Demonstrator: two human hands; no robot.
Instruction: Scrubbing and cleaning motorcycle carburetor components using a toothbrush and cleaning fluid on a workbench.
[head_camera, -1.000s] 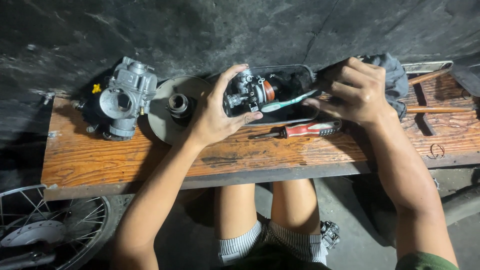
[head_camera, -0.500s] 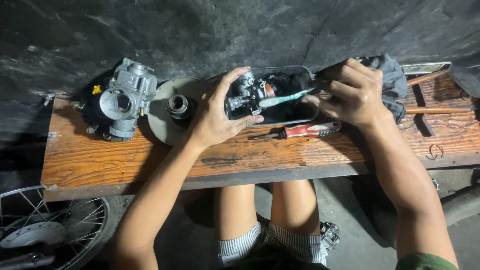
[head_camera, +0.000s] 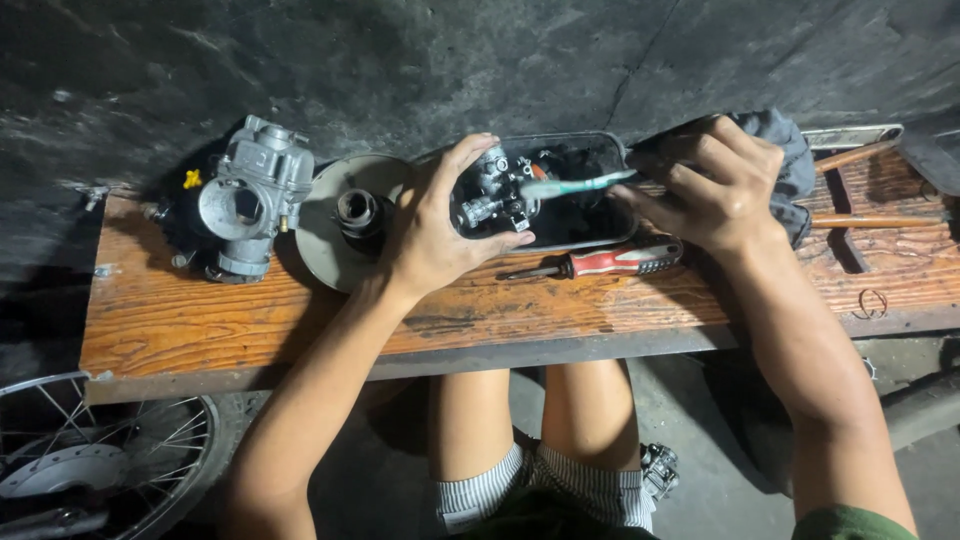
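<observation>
two hands at work: left hand (head_camera: 430, 240), right hand (head_camera: 715, 190). one carburetor (head_camera: 250, 195), one round metal disc (head_camera: 335, 235), one black tray (head_camera: 590, 215), one toothbrush (head_camera: 580, 183), one red-handled screwdriver (head_camera: 600, 264), one grey cloth (head_camera: 790, 165), one spoked wheel (head_camera: 90, 460), one wooden surface (head_camera: 200, 320).

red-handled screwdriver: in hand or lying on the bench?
Lying on the bench. The red-handled screwdriver rests flat on the wooden plank, just in front of the dark tray; neither hand grips it.

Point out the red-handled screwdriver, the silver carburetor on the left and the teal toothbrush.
Red-handled screwdriver (head_camera: 622, 261), head view, on its red handle.
Silver metal carburetor (head_camera: 250, 190), head view, on its body beside the round bore.
Teal toothbrush (head_camera: 590, 182), head view, on its handle.
</observation>
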